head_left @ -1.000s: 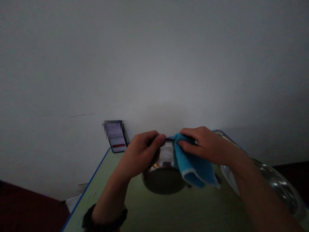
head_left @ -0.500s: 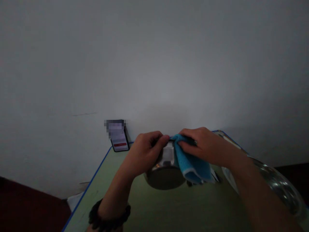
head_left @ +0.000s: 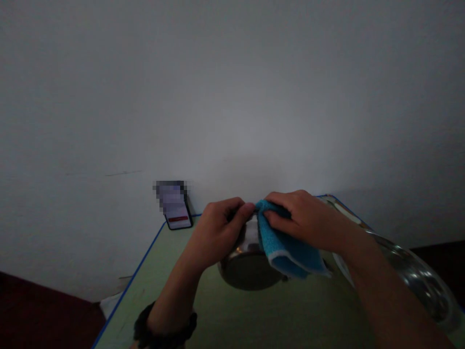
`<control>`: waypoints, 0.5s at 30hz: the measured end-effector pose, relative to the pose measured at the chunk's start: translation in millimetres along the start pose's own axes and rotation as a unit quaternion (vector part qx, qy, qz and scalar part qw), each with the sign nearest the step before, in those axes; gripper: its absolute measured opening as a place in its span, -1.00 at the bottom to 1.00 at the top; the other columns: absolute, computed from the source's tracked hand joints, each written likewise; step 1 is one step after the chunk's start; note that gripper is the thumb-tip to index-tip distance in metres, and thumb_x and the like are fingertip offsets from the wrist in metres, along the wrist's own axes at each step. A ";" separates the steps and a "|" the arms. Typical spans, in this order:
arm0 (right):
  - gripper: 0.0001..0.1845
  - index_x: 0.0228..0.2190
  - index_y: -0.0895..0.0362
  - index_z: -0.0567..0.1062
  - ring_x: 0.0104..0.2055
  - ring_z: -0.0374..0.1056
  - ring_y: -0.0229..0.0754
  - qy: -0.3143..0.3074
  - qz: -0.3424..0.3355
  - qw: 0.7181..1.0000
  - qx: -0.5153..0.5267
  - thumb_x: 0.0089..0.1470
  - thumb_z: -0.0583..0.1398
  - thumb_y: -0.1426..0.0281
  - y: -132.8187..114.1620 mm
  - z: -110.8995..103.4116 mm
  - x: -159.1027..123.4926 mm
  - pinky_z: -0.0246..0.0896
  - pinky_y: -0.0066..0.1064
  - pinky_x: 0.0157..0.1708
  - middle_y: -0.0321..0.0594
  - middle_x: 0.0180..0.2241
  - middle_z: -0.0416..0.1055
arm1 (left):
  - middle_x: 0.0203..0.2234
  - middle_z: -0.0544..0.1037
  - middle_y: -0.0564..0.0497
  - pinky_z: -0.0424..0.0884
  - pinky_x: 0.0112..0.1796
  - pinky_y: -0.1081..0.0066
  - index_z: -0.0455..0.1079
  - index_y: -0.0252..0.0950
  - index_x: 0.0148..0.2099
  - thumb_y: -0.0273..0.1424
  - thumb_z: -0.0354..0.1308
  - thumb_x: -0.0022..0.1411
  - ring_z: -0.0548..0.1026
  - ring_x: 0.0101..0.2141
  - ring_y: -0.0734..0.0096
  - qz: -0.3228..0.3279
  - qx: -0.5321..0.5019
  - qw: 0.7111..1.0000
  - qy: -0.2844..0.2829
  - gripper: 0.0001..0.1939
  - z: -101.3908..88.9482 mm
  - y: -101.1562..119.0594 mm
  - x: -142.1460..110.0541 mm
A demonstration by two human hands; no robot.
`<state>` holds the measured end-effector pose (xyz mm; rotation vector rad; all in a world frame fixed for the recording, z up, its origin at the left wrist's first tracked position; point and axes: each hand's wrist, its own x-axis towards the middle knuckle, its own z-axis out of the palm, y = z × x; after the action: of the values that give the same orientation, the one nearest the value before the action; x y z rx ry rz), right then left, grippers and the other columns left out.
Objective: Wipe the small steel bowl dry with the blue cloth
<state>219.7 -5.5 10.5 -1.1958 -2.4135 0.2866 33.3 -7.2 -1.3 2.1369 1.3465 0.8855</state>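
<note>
The person's left hand (head_left: 220,232) is closed on the top edge of a steel pot (head_left: 250,271), thumb laid along that edge and pointing toward the other hand; the other fingers bend away behind, their tips out of my sight. The pot is tipped so its dark round base turns toward the person. It is over the middle of the green table (head_left: 254,320), though I can't tell whether it touches the top.

The right hand (head_left: 308,220) pinches a blue cloth (head_left: 285,249) between thumb and fingers, with only the folds of the cloth between them. That pinch sits at the pot's top edge, just beside the left thumb. The cloth lies against the pot's side, and its pale-hemmed lower end hangs loose below the right hand.

A black band (head_left: 165,327) rings the left wrist. Over at the table's back left corner, a phone (head_left: 178,211) leans on the wall (head_left: 232,97), screen lit. To the right, partly hidden by the right forearm, is a shiny round metal piece (head_left: 414,276).
</note>
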 end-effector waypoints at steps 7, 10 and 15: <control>-0.72 -0.40 0.10 0.33 -0.45 0.23 -0.30 0.024 0.048 0.998 0.014 0.15 -0.04 0.20 15.6 -6.2 -3.5 -0.01 -0.46 -0.44 -0.32 -0.48 0.34 | -0.65 0.20 0.16 0.08 -0.58 0.54 0.20 -0.32 -0.51 -0.17 0.00 0.19 0.18 -0.59 0.60 -0.066 -0.199 0.974 0.086 -0.65 -2.9 -13.1 -0.5; -0.74 -0.40 0.11 0.33 -0.45 0.23 -0.30 0.023 0.049 0.999 0.007 0.15 -0.04 0.22 13.5 -6.4 -4.9 -0.02 -0.46 -0.45 -0.31 -0.48 0.35 | -0.62 0.23 0.16 0.11 -0.56 0.54 0.21 -0.31 -0.49 -0.17 -0.03 0.20 0.20 -0.57 0.58 -0.068 -0.206 0.975 0.039 -0.66 -3.2 -12.8 -1.8; -0.77 -0.40 0.12 0.37 -0.47 0.24 -0.32 -0.010 0.008 1.000 0.007 0.11 0.02 0.25 4.4 -4.3 -3.1 -0.01 -0.48 -0.46 -0.30 -0.48 0.38 | -0.59 0.26 0.13 0.17 -0.48 0.49 0.23 -0.30 -0.46 -0.17 -0.10 0.24 0.23 -0.52 0.54 -0.030 -0.105 0.990 -0.086 -0.65 0.1 -5.1 -0.9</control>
<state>226.5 -5.4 11.9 -1.2132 -2.4165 0.3216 30.0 -5.9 -5.1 1.9530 1.1709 0.7624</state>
